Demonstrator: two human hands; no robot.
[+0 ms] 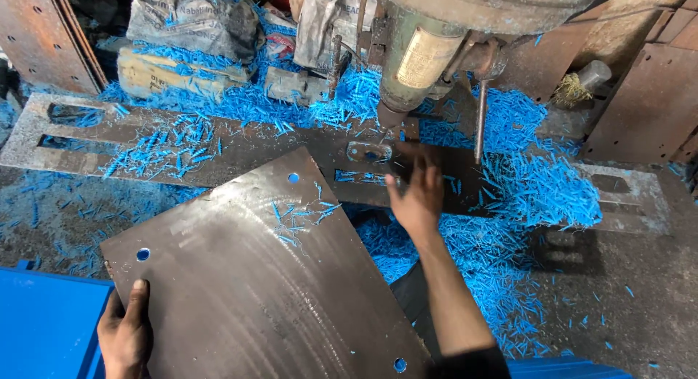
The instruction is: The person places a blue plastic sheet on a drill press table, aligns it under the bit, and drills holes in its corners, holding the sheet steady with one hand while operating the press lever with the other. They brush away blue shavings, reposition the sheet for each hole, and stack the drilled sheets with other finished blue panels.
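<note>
Steel plate (254, 277): lies tilted before drill press (422, 52); left hand (125, 335) pinches its near corner, fingers together; right hand (416, 197), fingers loosely spread, steadies far edge by table (182, 143). Keep plate flat, fingers clear of bit; blue shavings (509, 183) around

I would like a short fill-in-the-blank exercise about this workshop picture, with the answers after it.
1. The left hand grips a corner of the metal ____.
2. The shavings scattered around are ____ in colour.
3. The right hand reaches under the ____ press.
4. The visible holes in the plate number ____.

Answers: plate; blue; drill; three
</note>
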